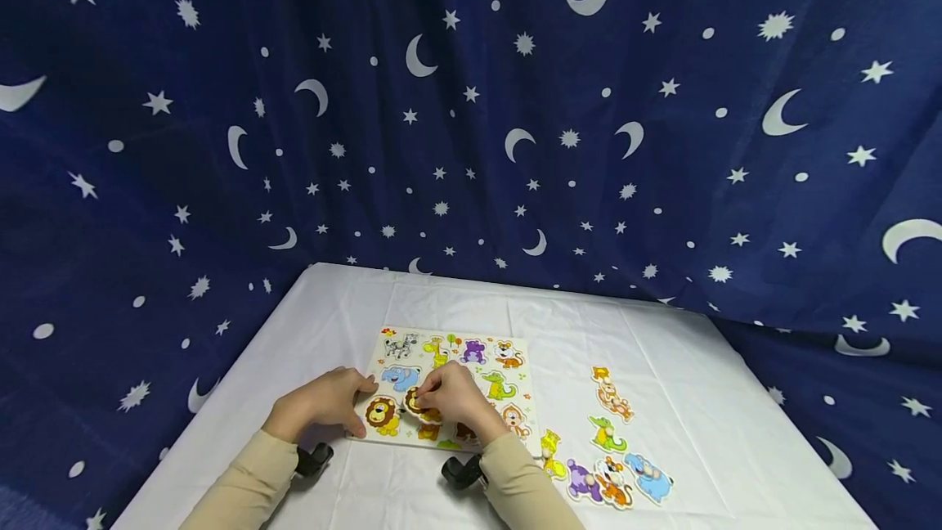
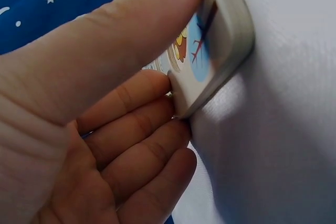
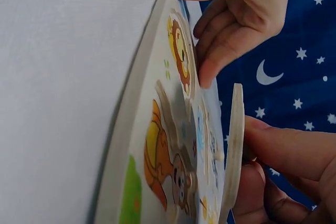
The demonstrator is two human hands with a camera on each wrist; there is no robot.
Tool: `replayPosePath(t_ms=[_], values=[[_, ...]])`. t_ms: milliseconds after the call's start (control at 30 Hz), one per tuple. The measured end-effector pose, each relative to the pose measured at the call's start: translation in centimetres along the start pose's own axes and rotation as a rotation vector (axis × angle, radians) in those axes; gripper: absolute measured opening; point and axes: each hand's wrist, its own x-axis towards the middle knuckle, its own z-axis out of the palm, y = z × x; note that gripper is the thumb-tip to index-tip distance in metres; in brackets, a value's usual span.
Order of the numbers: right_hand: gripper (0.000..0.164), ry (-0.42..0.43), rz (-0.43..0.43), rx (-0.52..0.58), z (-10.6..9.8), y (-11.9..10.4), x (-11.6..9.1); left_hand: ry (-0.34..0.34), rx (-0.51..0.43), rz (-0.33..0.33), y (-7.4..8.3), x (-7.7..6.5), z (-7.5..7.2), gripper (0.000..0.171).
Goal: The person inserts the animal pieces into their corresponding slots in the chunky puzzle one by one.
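A wooden animal puzzle board (image 1: 412, 442) lies on the table in the head view, with a printed lion (image 1: 382, 415) near its front left corner. My left hand (image 1: 324, 403) is at that corner, thumb and fingertips against the board's left side. Above the board, my right hand (image 1: 452, 391) pinches a lion puzzle piece (image 1: 414, 409) between thumb and fingers. The right wrist view shows this piece (image 3: 234, 150) edge-on, tilted and apart from the board. Its back faces the board there. Part of the board is hidden under my right hand and forearm.
Several loose puzzle pieces lie right of the board: a giraffe (image 1: 553, 456), a purple hippo (image 1: 580, 481), a tiger (image 1: 614, 483), an elephant (image 1: 649, 478) and a crocodile (image 1: 607, 435). White cloth (image 1: 706, 399) covers the table. A dark blue star-patterned curtain (image 1: 471, 105) hangs behind it.
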Motion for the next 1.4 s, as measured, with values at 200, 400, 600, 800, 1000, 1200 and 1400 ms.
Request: replayPosePath(t_ms=[200, 400, 600, 800, 1000, 1200, 1400], values=[[0.005, -0.008, 0.003, 0.018, 0.8, -0.5, 0.3, -0.008, 0.017, 0.023, -0.2, 0.0, 0.0, 0.069], [0.007, -0.017, 0.006, 0.023, 1.5, -0.5, 0.6, -0.022, 0.026, 0.026, 0.0, 0.0, -0.1, 0.068], [0.007, -0.018, 0.001, 0.019, 1.7, -0.9, 0.8, -0.019, 0.039, 0.015, 0.3, -0.1, -0.3, 0.070], [0.007, -0.013, -0.031, 0.003, 2.1, -1.4, 1.1, -0.012, 0.028, 0.035, 0.0, -0.1, -0.3, 0.070], [0.009, -0.019, -0.040, 0.002, 3.0, -1.3, 1.3, -0.002, 0.031, 0.046, 0.0, -0.2, 0.0, 0.069], [0.010, -0.022, -0.028, -0.011, 3.5, -1.1, 1.2, -0.013, 0.025, 0.031, 0.3, -0.4, 0.0, 0.072], [0.009, -0.005, -0.069, -0.014, 3.5, -1.4, 1.3, -0.005, 0.024, 0.043, 0.4, -0.3, -0.2, 0.067]])
